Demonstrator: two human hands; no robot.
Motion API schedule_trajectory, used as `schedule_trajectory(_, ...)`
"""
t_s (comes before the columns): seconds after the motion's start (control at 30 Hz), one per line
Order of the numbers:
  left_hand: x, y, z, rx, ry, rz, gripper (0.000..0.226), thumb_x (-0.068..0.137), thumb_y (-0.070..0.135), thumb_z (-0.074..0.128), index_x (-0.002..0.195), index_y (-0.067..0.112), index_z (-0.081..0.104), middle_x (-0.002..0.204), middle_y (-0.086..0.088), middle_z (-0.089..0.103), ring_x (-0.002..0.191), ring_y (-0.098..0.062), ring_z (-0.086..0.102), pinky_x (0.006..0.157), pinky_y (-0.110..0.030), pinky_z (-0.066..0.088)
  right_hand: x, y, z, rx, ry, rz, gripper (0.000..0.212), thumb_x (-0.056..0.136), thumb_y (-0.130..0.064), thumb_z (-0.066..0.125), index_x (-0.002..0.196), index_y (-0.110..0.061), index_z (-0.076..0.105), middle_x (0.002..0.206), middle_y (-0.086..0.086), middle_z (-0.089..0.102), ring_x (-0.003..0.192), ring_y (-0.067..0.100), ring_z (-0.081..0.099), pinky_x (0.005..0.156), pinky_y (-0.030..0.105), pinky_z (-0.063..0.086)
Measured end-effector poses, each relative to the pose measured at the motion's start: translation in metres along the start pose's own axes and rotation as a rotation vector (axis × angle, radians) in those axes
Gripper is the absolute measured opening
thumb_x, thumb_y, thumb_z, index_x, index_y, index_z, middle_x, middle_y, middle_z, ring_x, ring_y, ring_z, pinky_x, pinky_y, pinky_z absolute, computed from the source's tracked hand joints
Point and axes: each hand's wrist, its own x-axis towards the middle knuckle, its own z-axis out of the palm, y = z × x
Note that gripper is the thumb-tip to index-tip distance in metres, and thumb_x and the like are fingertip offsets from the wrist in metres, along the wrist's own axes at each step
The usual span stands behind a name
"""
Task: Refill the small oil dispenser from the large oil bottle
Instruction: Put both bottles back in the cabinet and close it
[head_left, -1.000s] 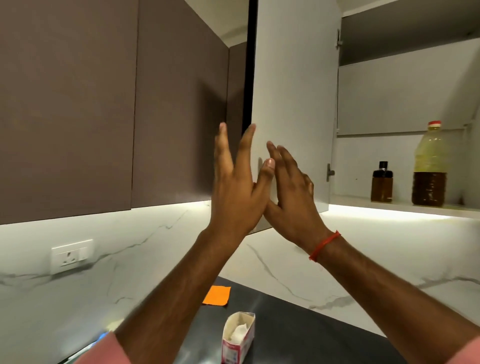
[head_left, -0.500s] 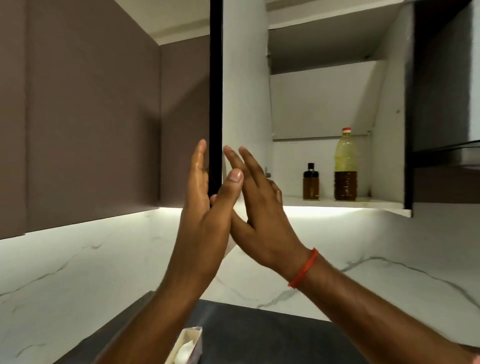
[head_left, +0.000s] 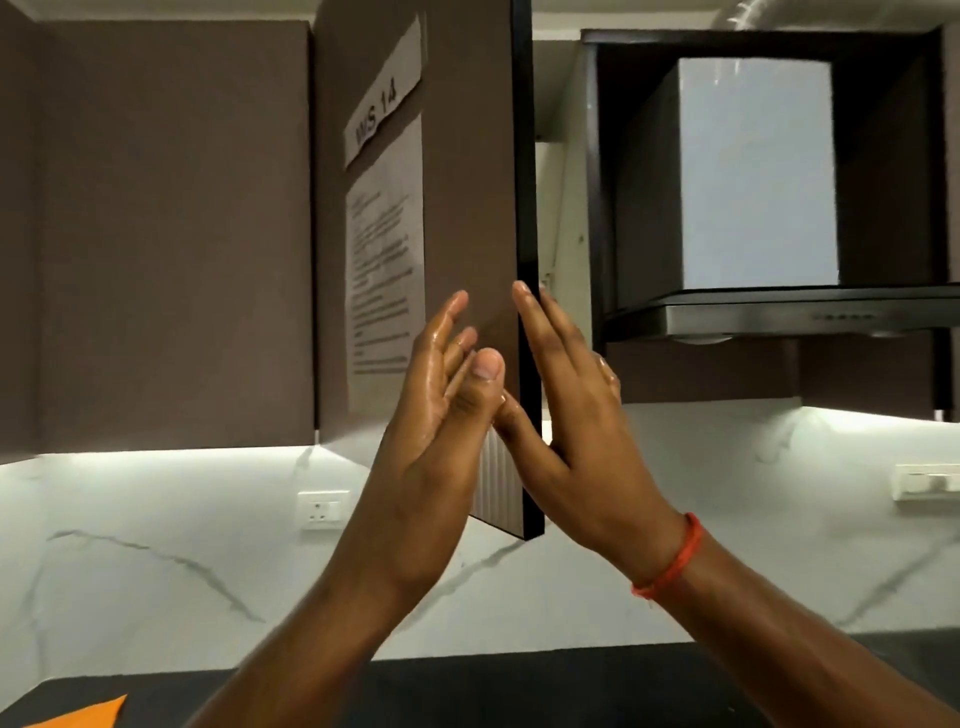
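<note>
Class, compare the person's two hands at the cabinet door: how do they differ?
The left hand lies on the brown front of the cabinet door; the right hand lies behind its black edge. The right wrist wears a red band; the left is bare. Both hands have straight fingers.

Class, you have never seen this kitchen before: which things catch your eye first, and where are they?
Two raised hands at centre: the left hand and right hand flank the dark edge of a cabinet door. Papers are taped on the door's face. A hood hangs at upper right.
</note>
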Motion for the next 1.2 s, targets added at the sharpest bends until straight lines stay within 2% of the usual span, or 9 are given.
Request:
schedule_trajectory(0.13,0.027,-0.034,0.038,0.119,-0.112,-0.054,0.063,0.089,0.063,0.039,0.150,0.050,0.032,0.143,0.037,0.040,0.123,0.031,0.036,0.094,0.002,0.036,0.002,0.060,-0.029,-0.154,-0.015,0.044,0.073,0.100,-0.047,0.045,0.161,-0.034,0.008,0.170,-0.014,-0.001,0.155,0.005,0.006,0.122,0.041,0.003)
schedule_trajectory(0.23,0.045,-0.073,0.048,0.370,-0.142,-0.104,0.058,0.094,0.072,0.036,0.149,0.055,0.031,0.160,0.025,0.030,0.146,0.004,0.031,0.119,-0.033,0.032,-0.001,0.086,-0.036,-0.396,-0.113,0.002,0.073,0.099,-0.052,0.039,0.162,-0.030,0.008,0.170,-0.008,-0.011,0.156,0.012,-0.010,0.124,0.045,-0.004)
schedule_trajectory(0.33,0.052,-0.114,0.052,0.710,-0.185,-0.146,0.068,0.089,0.069,0.031,0.154,0.046,0.029,0.169,0.013,0.011,0.155,-0.015,0.020,0.122,-0.044,0.029,-0.016,0.111,-0.028,-0.587,-0.276,-0.041,0.072,0.100,-0.054,0.037,0.161,-0.029,0.011,0.169,-0.002,-0.013,0.154,0.019,-0.020,0.119,0.046,-0.016)
schedule_trajectory(0.43,0.051,-0.151,0.053,0.964,-0.245,-0.193,0.075,0.088,0.069,0.025,0.158,0.044,0.019,0.171,0.008,-0.003,0.157,-0.020,0.013,0.122,-0.044,0.030,-0.030,0.134,-0.008,-0.673,-0.422,0.030,0.074,0.095,-0.057,0.041,0.160,-0.024,0.025,0.168,0.004,0.002,0.154,0.025,-0.004,0.117,0.048,-0.012)
schedule_trajectory(0.5,0.056,-0.172,0.050,1.083,-0.268,-0.191,0.071,0.096,0.066,0.030,0.160,0.042,0.011,0.171,0.003,-0.008,0.158,-0.022,0.007,0.124,-0.043,0.024,-0.032,0.147,0.003,-0.729,-0.453,0.083,0.076,0.086,-0.058,0.050,0.151,-0.019,0.045,0.163,0.011,0.029,0.150,0.031,0.024,0.116,0.052,0.008)
schedule_trajectory(0.57,0.065,-0.191,0.043,1.155,-0.254,-0.154,0.071,0.099,0.062,0.035,0.160,0.042,0.004,0.171,-0.001,-0.009,0.158,-0.025,0.004,0.125,-0.044,0.021,-0.027,0.156,0.012,-0.772,-0.422,0.084,0.076,0.083,-0.057,0.056,0.147,-0.016,0.052,0.159,0.013,0.038,0.146,0.032,0.035,0.115,0.052,0.018)
schedule_trajectory(0.7,0.085,-0.220,0.032,1.249,-0.255,-0.074,0.071,0.100,0.060,0.038,0.158,0.047,-0.002,0.171,-0.003,-0.008,0.158,-0.029,0.005,0.124,-0.049,0.019,-0.009,0.169,0.023,-0.747,-0.435,0.147,0.079,0.101,-0.058,0.039,0.162,-0.021,0.007,0.169,0.007,-0.009,0.156,0.029,-0.007,0.121,0.046,-0.011)
schedule_trajectory(0.77,0.091,-0.231,0.032,1.284,-0.271,-0.075,0.072,0.100,0.060,0.038,0.158,0.047,-0.002,0.171,-0.003,-0.010,0.158,-0.029,0.005,0.123,-0.050,0.017,-0.002,0.179,0.030,-0.785,-0.458,0.183,0.082,0.101,-0.061,0.033,0.162,-0.021,-0.005,0.167,0.007,-0.019,0.155,0.028,-0.016,0.121,0.045,-0.015)
schedule_trajectory(1.2,0.109,-0.284,0.037,1.395,-0.333,-0.094,0.079,0.099,0.051,0.045,0.161,0.036,-0.001,0.169,-0.005,-0.020,0.158,-0.027,-0.008,0.121,-0.058,0.013,0.000,0.241,0.084,-0.781,-0.579,0.341,0.088,0.099,-0.053,0.045,0.161,-0.016,-0.006,0.168,0.007,-0.017,0.157,0.028,-0.008,0.123,0.048,-0.008)
